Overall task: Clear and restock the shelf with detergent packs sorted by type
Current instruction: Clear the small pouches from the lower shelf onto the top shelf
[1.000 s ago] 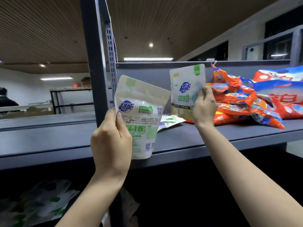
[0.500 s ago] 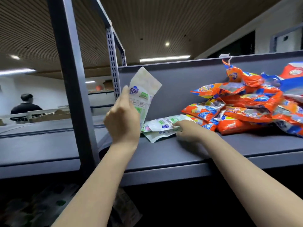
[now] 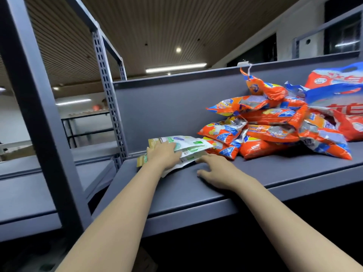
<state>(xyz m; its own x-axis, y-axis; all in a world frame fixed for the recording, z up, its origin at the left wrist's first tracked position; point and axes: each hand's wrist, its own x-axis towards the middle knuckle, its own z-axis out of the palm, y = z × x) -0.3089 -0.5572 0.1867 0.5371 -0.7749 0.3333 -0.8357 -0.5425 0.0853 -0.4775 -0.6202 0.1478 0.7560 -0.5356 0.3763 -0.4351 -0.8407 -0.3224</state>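
A small stack of white-and-green detergent pouches lies flat on the grey shelf, at its left end. My left hand rests palm down on top of the stack, fingers spread. My right hand lies flat on the shelf just right of the stack, its fingertips touching the edge of the lowest pouch. A heap of orange detergent packs fills the shelf's right part, touching the white stack. Larger red-and-blue bags lean behind the heap at the far right.
A grey upright post stands close on the left, a perforated post behind it. The shelf's back panel rises behind the pouches. A neighbouring shelf extends to the left. The space below is dark.
My left hand has brought its upright white pouch down flat onto the stack and now presses on it. My right hand has slid off the stack onto the shelf beside it.
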